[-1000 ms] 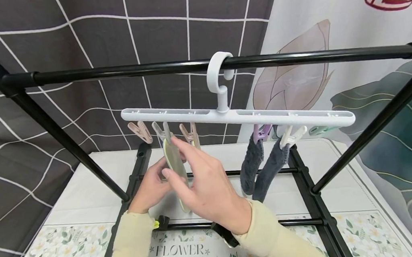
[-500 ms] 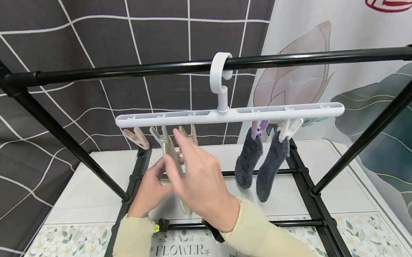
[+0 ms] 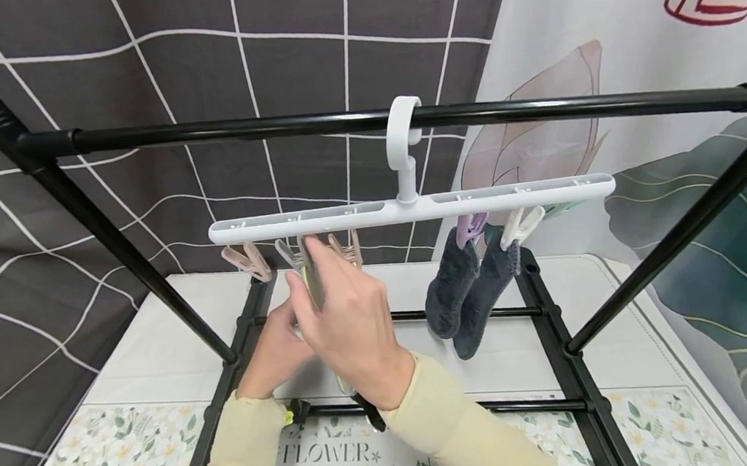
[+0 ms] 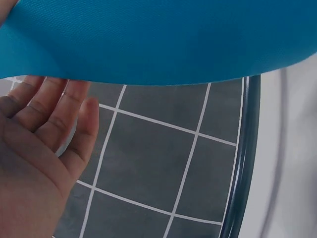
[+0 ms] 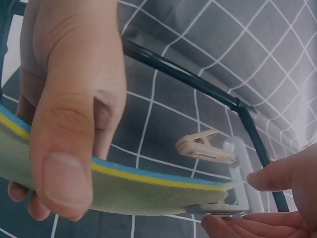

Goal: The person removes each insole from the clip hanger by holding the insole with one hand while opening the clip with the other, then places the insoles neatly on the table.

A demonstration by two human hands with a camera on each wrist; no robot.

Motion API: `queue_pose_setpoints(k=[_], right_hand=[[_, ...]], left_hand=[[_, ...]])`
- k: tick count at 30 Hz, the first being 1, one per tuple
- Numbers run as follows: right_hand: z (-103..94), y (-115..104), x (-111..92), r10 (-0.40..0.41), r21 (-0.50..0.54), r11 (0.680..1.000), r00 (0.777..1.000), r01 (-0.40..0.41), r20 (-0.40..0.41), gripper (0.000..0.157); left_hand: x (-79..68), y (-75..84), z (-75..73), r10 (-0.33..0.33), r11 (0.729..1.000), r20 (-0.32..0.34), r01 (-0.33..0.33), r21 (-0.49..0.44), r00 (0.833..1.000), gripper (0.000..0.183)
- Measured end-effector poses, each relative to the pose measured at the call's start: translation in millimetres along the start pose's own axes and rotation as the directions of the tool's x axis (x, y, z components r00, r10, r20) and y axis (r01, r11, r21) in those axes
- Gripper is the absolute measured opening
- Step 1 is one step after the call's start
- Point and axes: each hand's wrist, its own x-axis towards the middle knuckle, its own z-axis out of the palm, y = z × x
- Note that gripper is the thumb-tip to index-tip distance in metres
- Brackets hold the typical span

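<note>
A thin insole [image 5: 143,186], green on one face and blue on the other, hangs at a grey clothespin [image 5: 210,208]. In the right wrist view, my left hand [image 3: 274,354] grips it, thumb on the green face and fingertips below. The blue face of the insole [image 4: 163,44] fills the top of the left wrist view, hiding some left fingertips. My right hand [image 3: 348,330] is at the clothespin, thumb and fingers on either side of its handles. A white bar hanger [image 3: 320,221] carries the pins. In the head view the right hand covers most of the insole.
Two dark grey fuzzy socks [image 3: 452,289] hang from a purple pin and a white pin [image 3: 521,227] at right. Pinkish-beige pins [image 3: 248,261] flank the grey one. The hanger hooks over a black rack rail [image 3: 240,129]. A dark grid curtain [image 3: 157,74] hangs behind.
My right hand has shifted left, its thumb and index closing in on the clothespin. The hanger has turned, its left end lower and right end higher, and the socks have swung.
</note>
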Motion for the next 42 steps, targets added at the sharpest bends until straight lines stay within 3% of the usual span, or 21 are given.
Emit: queue_pose_setpoints(k=[9,16,19,37,42], right_hand=[[6.5,2,1,-0.039,0.006,0.999,0.998,0.040,-0.052,0.027],[10.6,4,2,-0.068,-0.014,0.998,0.991,0.067,-0.112,0.026],[11.5,4,3,-0.074,-0.036,0.997,0.989,0.069,-0.132,0.027],[16.5,9,5,-0.063,0.005,0.998,0.974,0.065,-0.216,0.021],[15.9,9,8,-0.053,0.017,0.998,0.971,0.058,-0.235,0.020]], left_hand=[[-5.1,0.4,2.5,0.059,0.998,-0.013,-0.059,0.027,0.998,0.053],[-4.1,-25.3,8.8,0.107,0.993,-0.047,-0.105,0.056,0.993,0.065],[-3.6,-28.7,10.0,0.134,0.987,-0.047,-0.130,0.092,0.990,0.066],[-4.3,-25.9,11.0,0.189,0.967,-0.063,-0.175,0.184,0.980,0.071],[-3.3,-25.3,10.3,0.171,0.970,-0.064,-0.156,0.186,0.983,0.071]])
